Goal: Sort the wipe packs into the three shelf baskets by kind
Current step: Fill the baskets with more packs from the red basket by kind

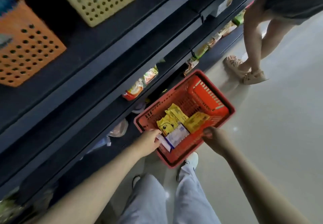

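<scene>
— Where are the hands?

— Both down in the red shopping basket (208, 91) on the floor by my feet. My left hand (148, 141) has its fingers closed round the end of a white-and-purple wipe pack (176, 134), which leans against the near wall. My right hand (212, 137) is at the near rim, fingers curled (can't tell if they grip the rim or a pack, too blurred).

— Other packs?

— Yellow wipe packs (176, 114) lie loose in the basket, one with a duck print (166, 126), touching the white one.

— Shelf baskets?

— Orange perforated basket (33, 52) and cream perforated basket (103, 2) sit up on the dark shelf (90, 56), well apart from my hands. Another person's legs (257, 37) stand further along the aisle.
</scene>
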